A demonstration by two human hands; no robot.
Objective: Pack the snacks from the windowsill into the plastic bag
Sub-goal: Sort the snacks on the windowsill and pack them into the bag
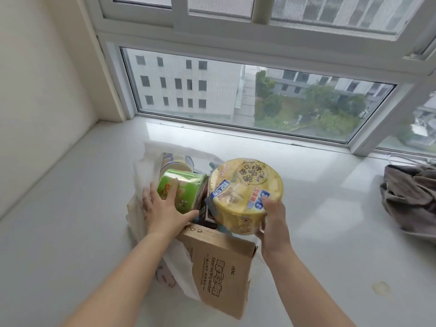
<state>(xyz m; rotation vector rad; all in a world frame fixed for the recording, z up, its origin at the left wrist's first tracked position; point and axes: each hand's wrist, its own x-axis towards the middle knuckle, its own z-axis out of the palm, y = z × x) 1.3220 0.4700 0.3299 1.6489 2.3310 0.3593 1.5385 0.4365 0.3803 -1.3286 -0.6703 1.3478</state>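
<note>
The white plastic bag (141,175) is taken as the reference here, sat on the windowsill (70,232) below the window (236,95). Most of the bag is covered up by what's stuffed in it, so only crumpled white edges can be seen at its far and left sides, plus a bit of red print near its lower left that can't be read.

A green cup (181,191) is held at the bag's mouth by the left hand (162,208), fingers spread over its side; the orange label on it is too blurry to read. Behind it, deeper in the bag, another can-like thing (177,162) is half hidden and hard to identify.

On the bag's right side a yellow noodle bowl (246,192) is gripped from its near right edge by the right hand (274,223), thumb on the lid. Chinese characters and a blue tag are printed on the lid, not clearly legible.

A brown cardboard box (221,267) sticks out of the bag's near side, with "Smart Safety Socket" readable on it. Dark packets between the cup and box can't be made out.

Well to the bag's right, a grey cloth (410,197) is cut off by the frame edge.
</note>
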